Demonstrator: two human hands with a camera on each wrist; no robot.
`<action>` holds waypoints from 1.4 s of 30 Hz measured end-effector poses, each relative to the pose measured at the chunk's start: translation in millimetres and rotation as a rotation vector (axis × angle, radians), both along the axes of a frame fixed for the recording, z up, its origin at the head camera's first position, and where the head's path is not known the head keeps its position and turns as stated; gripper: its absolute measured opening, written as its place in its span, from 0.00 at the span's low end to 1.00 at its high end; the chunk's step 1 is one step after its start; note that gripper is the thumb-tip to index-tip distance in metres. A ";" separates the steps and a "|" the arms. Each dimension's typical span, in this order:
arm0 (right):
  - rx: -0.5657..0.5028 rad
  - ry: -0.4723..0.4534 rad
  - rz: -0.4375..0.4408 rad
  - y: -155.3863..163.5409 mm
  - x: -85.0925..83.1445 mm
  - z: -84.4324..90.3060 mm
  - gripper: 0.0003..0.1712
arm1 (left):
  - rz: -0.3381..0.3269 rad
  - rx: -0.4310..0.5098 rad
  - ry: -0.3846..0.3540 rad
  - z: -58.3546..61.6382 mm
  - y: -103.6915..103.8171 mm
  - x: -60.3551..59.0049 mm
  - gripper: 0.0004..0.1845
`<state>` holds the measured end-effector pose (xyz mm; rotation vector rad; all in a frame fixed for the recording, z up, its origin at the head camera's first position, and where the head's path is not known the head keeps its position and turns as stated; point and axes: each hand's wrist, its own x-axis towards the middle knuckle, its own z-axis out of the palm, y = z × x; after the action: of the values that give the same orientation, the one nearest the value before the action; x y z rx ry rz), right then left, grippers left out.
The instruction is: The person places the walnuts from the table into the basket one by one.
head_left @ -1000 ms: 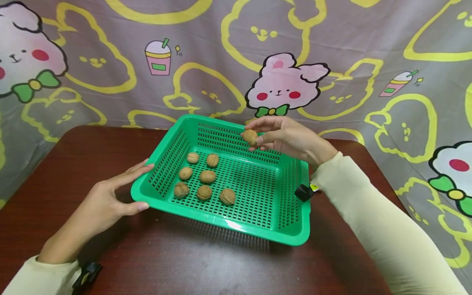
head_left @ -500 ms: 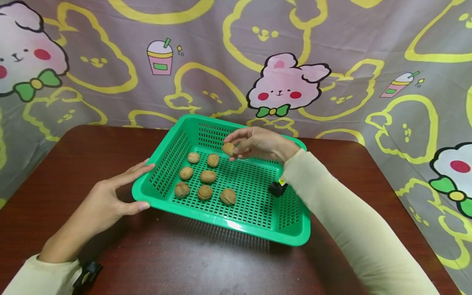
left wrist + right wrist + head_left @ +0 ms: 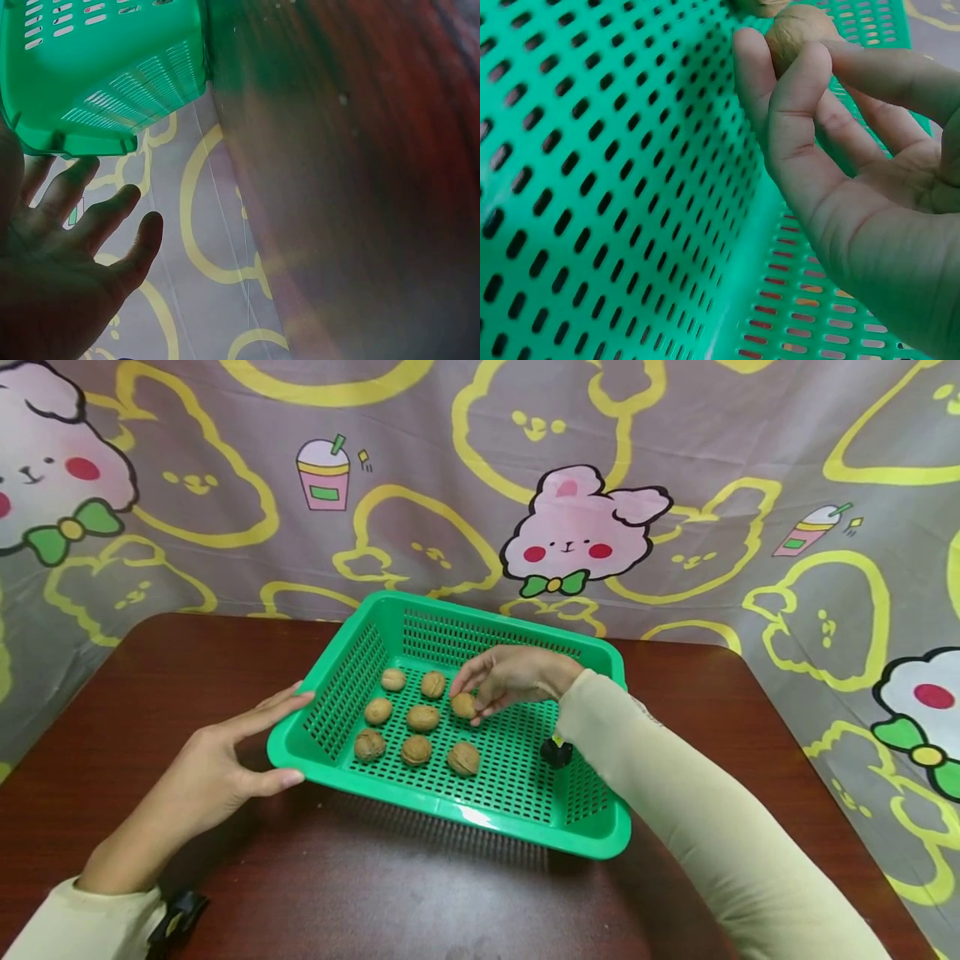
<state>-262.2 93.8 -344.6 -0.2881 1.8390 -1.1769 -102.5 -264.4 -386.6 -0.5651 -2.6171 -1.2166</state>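
A walnut is pinched between the thumb and fingers of my right hand, low inside the green plastic basket. In the right wrist view that walnut sits at the fingertips, near the perforated green surface. Several other walnuts lie apart on the basket floor, mostly toward its left side. My left hand touches the basket's left rim, thumb at the front corner and index finger farther back. From the left wrist, the other fingers look spread and fairly straight, below the rim.
The basket stands on a dark reddish-brown table. Behind the table hangs a grey cloth with yellow outlines and cartoon rabbits. Each wrist carries a small black device, one over the basket's right part.
My right hand has moved left and down into the basket with the walnut, from above the far rim to beside the other walnuts. The left hand and basket stay put.
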 end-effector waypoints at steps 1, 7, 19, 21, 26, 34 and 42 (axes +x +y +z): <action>0.017 0.002 0.014 -0.8 0.2 -0.6 0.19 | 0.000 0.000 0.000 -0.1 -0.3 0.0 0.48; 0.099 0.022 0.091 -4.8 0.9 -3.6 0.18 | 0.000 0.009 -0.003 -0.9 -1.4 0.2 0.48; 0.178 0.115 0.171 -7.8 6.4 -3.5 0.19 | -0.002 0.012 -0.013 -0.2 -0.1 -0.7 0.48; 0.188 0.135 0.172 -8.2 7.8 -3.4 0.19 | 0.001 0.008 -0.013 -0.3 -0.3 -0.4 0.48; 0.201 0.182 0.153 -8.5 9.2 -3.0 0.19 | 0.007 0.000 -0.015 -0.6 -0.9 0.0 0.48; 0.188 0.203 0.116 -3.8 10.1 2.2 0.19 | 0.007 -0.006 -0.023 -0.1 0.0 -1.0 0.48; 0.125 0.299 0.014 14.3 16.1 44.8 0.17 | 0.009 -0.006 -0.011 -0.2 -0.6 -1.2 0.48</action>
<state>-246.1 108.0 -299.8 -0.4239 2.1566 -1.0468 -103.7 -265.0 -386.7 -0.5486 -2.6307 -1.2124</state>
